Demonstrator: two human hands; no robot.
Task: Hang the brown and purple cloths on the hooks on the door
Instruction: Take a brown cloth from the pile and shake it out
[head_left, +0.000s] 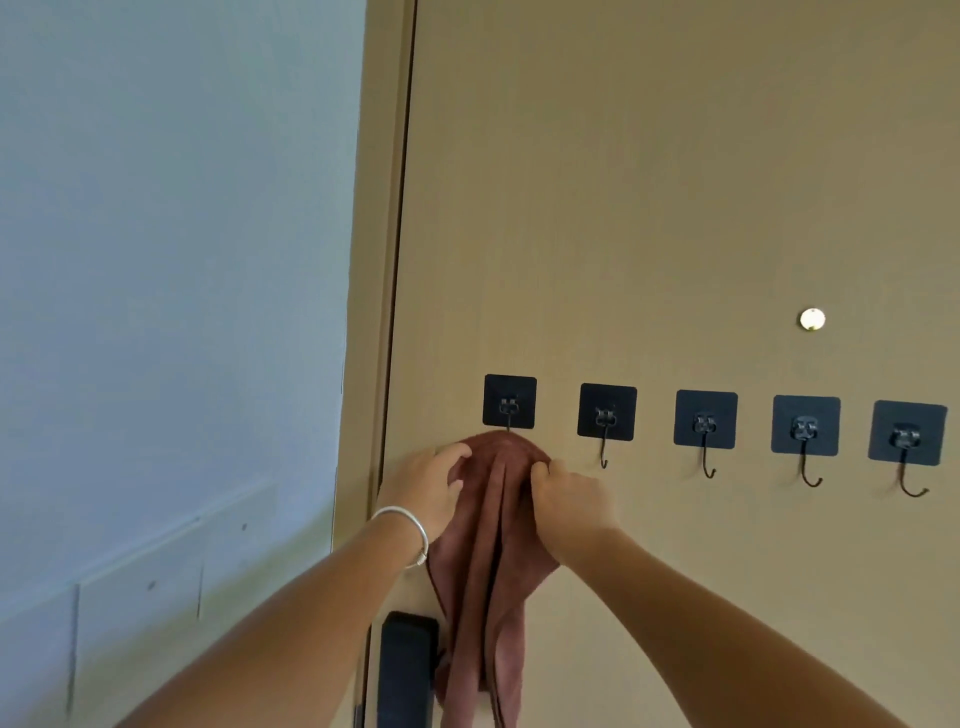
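**Two hands hold a brown cloth at the first of five door hooks**

Five black adhesive hooks run in a row across a tan door (675, 182), from roughly 6 o'clock of the picture's centre out to 4 o'clock at the right edge. Each is a dark square pad with a thin metal hook hanging below it. Counting from the left: the first hook (509, 402), the second hook (606, 415), the third hook (705, 423), the fourth hook (805, 431) and the fifth hook (906, 436). The last four carry nothing.

One brown cloth (485, 545) is in view (the purple one is not visible). It is reddish-brown, soft and deeply folded, bunched into a rounded top right under the first hook's pad and trailing down in long vertical pleats to the bottom edge at 6 o'clock. The hook's tip is hidden behind the cloth, so whether it has caught cannot be told.

Two bare hands are up at the bunched top. The left hand (428, 486), with one silver bangle (410, 535) on its wrist, curls its fingers over the cloth's left side. The right hand (566, 499) pinches the right side with bent fingers.

One small round brass disc (812, 318) sits on the door at 2 o'clock. One dark lock body (408, 670) sits at the door's edge near 7 o'clock. A pale blue-grey wall (171, 260) fills the left.
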